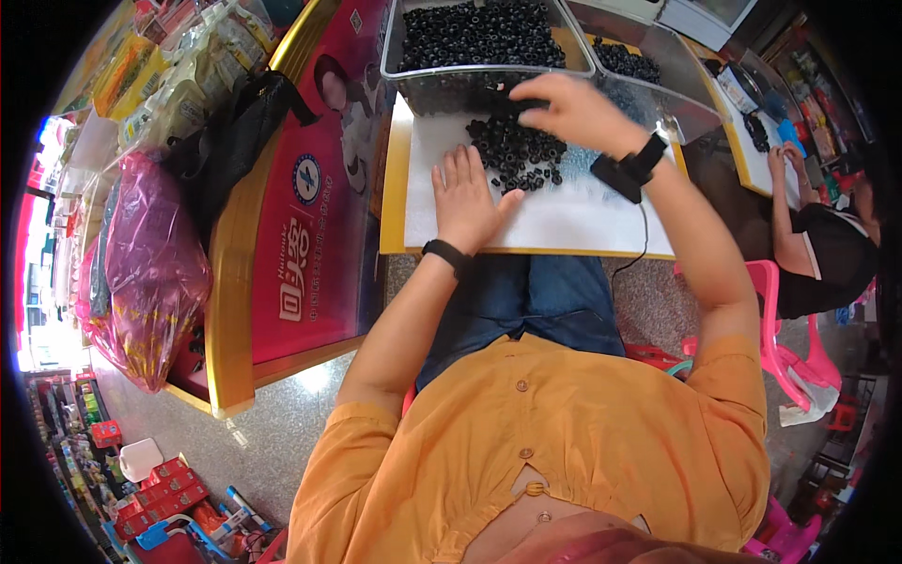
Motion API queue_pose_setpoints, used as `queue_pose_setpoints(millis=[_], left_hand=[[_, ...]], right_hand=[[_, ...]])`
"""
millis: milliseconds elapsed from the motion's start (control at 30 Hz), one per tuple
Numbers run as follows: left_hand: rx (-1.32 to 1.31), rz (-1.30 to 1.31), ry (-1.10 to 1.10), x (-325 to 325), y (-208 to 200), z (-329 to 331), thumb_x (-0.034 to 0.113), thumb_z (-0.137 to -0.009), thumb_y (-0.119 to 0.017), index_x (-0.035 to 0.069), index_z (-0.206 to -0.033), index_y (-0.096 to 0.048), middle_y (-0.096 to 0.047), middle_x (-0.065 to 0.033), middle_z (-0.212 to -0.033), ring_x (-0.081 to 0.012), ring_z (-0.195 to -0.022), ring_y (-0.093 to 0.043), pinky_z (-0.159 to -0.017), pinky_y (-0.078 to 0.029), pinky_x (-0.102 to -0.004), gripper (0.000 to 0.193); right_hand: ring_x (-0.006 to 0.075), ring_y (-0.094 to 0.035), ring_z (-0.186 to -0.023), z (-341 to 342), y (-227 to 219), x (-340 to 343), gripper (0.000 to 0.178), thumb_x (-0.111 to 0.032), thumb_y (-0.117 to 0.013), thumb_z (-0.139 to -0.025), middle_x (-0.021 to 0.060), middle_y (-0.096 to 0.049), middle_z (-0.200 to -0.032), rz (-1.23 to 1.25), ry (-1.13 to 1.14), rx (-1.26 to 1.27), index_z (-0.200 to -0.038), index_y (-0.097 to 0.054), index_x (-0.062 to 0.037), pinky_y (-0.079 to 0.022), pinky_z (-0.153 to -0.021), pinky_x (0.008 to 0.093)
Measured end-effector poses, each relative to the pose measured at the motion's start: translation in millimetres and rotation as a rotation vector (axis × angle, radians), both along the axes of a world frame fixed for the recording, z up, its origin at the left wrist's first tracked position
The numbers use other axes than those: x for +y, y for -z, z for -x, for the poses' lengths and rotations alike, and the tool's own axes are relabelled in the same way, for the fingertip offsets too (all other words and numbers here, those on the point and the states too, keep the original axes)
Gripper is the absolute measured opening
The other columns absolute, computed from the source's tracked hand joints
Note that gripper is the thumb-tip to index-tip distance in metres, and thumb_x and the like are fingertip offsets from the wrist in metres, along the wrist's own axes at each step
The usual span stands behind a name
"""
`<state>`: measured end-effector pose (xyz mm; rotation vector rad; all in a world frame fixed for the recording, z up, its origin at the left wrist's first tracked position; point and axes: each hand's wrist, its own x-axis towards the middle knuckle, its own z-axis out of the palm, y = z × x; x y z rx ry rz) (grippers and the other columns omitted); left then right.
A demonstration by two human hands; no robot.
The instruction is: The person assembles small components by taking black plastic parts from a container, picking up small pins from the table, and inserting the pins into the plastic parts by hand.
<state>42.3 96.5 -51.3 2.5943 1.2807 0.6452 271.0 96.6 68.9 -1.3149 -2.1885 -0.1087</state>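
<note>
The pile of small black pieces [519, 155] lies ahead of you on the white top of the desk [564, 226]; take it as the clock's centre. At 8 o'clock, your left hand [467, 199] rests palm down just beside the pile, fingers straight and spread, gripping nothing. At 1 o'clock, your right hand [575, 111] is over the pile's far side with its fingers bent; I cannot tell whether they grip any pieces. You wear a black band [449, 256] on your left wrist and a black device [628, 167] with a cord [645, 235] on your right. At 12 o'clock stands a clear bin [413, 92] of more black pieces; at 2 o'clock, a 2nd clear bin [693, 111] holds some too. Farther out, at 8 o'clock, is a pink panel [319, 254] with gold edging, and a pink bag [155, 263] lies beyond it. At 4 o'clock is a pink chair [820, 362].
</note>
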Motion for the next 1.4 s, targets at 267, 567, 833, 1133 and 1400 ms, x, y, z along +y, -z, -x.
queue_pose_setpoints(millis=[267, 567, 833, 1133, 1400], left_hand=[[-0.022, 0.028, 0.019, -2, -1, 7, 0.055, -0.090, -0.062, -0.007, -0.150, -0.029, -0.034, -0.0289, -0.154, -0.0451, -0.145, -0.028, -0.118, -0.018, -0.0592, 0.092], [-0.098, 0.076, 0.044, -2, -6, 5, 0.055, -0.090, -0.062, -0.008, -0.149, -0.032, -0.035, -0.0304, -0.153, -0.0470, -0.144, -0.030, -0.117, -0.018, -0.0592, 0.091], [-0.102, 0.088, 0.050, 1, -6, 9, 0.055, -0.091, -0.062, -0.007, -0.150, -0.030, -0.034, -0.0305, -0.154, -0.0470, -0.144, -0.028, -0.118, -0.016, -0.0591, 0.091], [-0.080, 0.078, 0.038, 0, 0, 9, 0.053, -0.091, -0.062, -0.006, -0.151, -0.029, -0.033, -0.0299, -0.155, -0.0462, -0.145, -0.027, -0.119, -0.015, -0.0586, 0.090], [-0.028, 0.044, 0.028, -1, -2, 6, 0.052, -0.090, -0.063, -0.006, -0.150, -0.032, -0.034, -0.0287, -0.155, -0.0443, -0.146, -0.028, -0.119, -0.016, -0.0584, 0.089]], right_hand=[[0.0095, -0.054, -0.058, -23, -91, 102, 0.014, -0.022, -0.070, -0.092, 0.0012, -0.062, -0.074, 0.528, 0.290, 0.327, -0.102, -0.066, -0.0121, -0.042, -0.046, 0.0259], [0.0424, -0.046, -0.136, 42, -42, 185, 0.100, -0.065, -0.076, -0.075, 0.0217, -0.041, -0.153, 0.877, 0.283, -0.199, -0.157, -0.028, -0.0335, -0.056, -0.090, 0.0584], [0.0220, -0.069, -0.099, 40, -48, 168, 0.059, -0.033, -0.074, -0.081, 0.0159, -0.070, -0.107, 0.932, 0.234, -0.333, -0.136, -0.057, -0.0199, -0.053, -0.086, 0.0352], [0.0108, -0.053, -0.054, 17, -56, 171, 0.023, -0.019, -0.070, -0.083, 0.0029, -0.061, -0.073, 0.876, 0.243, -0.226, -0.104, -0.066, -0.0140, -0.042, -0.044, 0.0256], [0.0076, -0.044, -0.050, -26, -107, 138, 0.017, -0.014, -0.072, -0.088, 0.0002, -0.055, -0.069, 1.028, 0.181, 0.369, -0.103, -0.064, -0.0120, -0.034, -0.041, 0.0234]])
